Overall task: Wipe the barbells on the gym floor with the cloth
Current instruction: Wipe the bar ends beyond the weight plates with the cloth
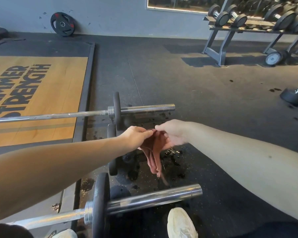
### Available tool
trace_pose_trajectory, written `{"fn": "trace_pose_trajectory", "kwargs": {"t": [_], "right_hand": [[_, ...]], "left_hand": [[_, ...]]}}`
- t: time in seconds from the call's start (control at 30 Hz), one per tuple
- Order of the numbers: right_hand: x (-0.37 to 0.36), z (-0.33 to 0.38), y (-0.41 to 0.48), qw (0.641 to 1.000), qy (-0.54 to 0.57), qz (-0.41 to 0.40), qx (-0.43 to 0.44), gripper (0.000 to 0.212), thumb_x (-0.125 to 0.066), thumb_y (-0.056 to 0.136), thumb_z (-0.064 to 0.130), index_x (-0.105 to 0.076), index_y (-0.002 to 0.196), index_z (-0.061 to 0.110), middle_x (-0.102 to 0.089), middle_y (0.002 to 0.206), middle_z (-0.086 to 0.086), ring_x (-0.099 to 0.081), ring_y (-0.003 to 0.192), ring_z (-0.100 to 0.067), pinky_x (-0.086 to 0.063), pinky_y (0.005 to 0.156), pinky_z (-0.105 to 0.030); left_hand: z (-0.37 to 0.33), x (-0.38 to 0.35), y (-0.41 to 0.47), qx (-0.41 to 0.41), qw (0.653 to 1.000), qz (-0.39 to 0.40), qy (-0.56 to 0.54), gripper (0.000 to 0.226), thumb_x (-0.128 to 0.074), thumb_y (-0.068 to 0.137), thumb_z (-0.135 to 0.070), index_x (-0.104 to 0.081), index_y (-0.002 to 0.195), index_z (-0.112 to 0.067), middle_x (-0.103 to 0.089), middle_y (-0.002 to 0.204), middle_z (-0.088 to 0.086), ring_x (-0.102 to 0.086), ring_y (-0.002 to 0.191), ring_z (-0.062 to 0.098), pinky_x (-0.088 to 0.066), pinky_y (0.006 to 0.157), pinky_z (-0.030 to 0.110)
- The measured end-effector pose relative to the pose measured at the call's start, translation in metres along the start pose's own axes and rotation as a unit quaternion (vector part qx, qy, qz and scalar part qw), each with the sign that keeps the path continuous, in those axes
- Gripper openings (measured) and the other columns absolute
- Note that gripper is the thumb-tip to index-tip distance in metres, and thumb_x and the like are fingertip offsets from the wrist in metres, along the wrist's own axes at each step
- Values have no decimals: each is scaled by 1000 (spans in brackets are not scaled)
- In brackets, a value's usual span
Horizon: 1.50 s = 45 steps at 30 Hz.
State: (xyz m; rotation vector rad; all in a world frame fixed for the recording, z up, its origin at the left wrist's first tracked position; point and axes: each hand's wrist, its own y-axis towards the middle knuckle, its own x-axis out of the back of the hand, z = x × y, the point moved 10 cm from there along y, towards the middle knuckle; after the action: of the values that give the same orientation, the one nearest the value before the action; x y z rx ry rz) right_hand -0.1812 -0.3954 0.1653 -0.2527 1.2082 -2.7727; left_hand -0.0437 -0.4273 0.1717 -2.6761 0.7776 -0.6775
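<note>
Both arms outstretched | left hand (136, 136), right hand (172, 133) pinch cloth (153, 152)

Open rubber floor (204, 86) lies right of both barbell ends. The near barbell (153, 197) and its upright plate (101, 203) block the low foreground. The far barbell (141, 108) crosses beyond, a second plate (112, 162) standing between them. A dumbbell (294, 96) sits near the floor's right edge.
</note>
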Motion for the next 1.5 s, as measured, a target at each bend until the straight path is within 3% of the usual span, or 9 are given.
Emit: {"fn": "trace_pose_trajectory", "kwargs": {"t": [0.2,0.33,0.47,0.83,0.97,1.13,1.23,1.37,1.5], "right_hand": [[-24,6,-23,981,97,170,-5,53,-21,97,-3,-46,143,-6,-60,132,-34,-67,114,-46,-60,93,-45],[15,5,-7,994,-94,17,55,54,-35,91,-19,-57,137,0,-66,127,-22,-74,103,-35,-63,80,-36],[28,-5,9,988,-94,-21,119,88,-72,86,-9,-32,159,22,-49,154,-3,-43,143,-22,-28,122,-42],[63,-6,106,975,-122,-116,148,19,-77,89,7,-66,103,12,-74,100,-15,-74,95,-32,-62,84,-52],[80,-6,158,935,-239,-209,160,25,-79,88,19,-61,106,19,-67,99,-4,-67,97,-28,-57,85,-40],[44,-13,170,790,-486,-286,241,67,-57,101,42,-25,157,25,-32,160,-10,-26,148,-32,-31,118,-48],[-5,-47,191,763,-565,-196,245,65,-35,104,59,-15,161,35,-15,170,-3,-8,156,-31,-3,124,-55],[12,-48,181,744,-526,-236,338,47,-37,103,46,-48,147,33,-56,142,7,-44,138,-20,-18,123,-46],[102,-80,176,773,-505,-322,212,53,-20,105,54,-44,149,39,-46,153,7,-26,150,-27,-4,125,-53]], "left_hand": [[-11,7,-3,-60,994,-38,89,24,-79,87,-38,-66,101,-23,-67,84,-10,-64,69,3,-44,51,8],[-14,25,2,-63,995,-62,47,11,-64,92,-10,-69,89,-19,-70,77,-1,-67,61,6,-52,55,18],[-17,30,12,-53,998,-23,25,17,-60,86,-3,-72,85,-15,-70,74,5,-65,69,22,-55,65,32],[22,23,123,-7,965,-55,257,23,-68,83,-10,-65,104,-18,-63,96,-1,-60,84,17,-49,70,26],[54,13,173,-1,961,-91,260,19,-69,80,-9,-59,94,-19,-60,88,-2,-58,81,19,-42,59,24],[77,2,189,-11,943,-104,317,11,-67,90,-20,-61,99,-20,-57,91,-6,-60,90,21,-45,72,32],[90,8,174,-8,916,-132,380,21,-58,96,-22,-68,114,-20,-55,106,-3,-57,101,21,-47,79,34],[113,0,154,-5,895,-75,440,28,-65,89,-30,-69,117,-28,-57,106,-7,-55,109,21,-52,88,36],[106,1,152,-35,874,-66,479,38,-76,87,-38,-68,122,-29,-58,104,-8,-54,105,18,-46,83,33]]}}
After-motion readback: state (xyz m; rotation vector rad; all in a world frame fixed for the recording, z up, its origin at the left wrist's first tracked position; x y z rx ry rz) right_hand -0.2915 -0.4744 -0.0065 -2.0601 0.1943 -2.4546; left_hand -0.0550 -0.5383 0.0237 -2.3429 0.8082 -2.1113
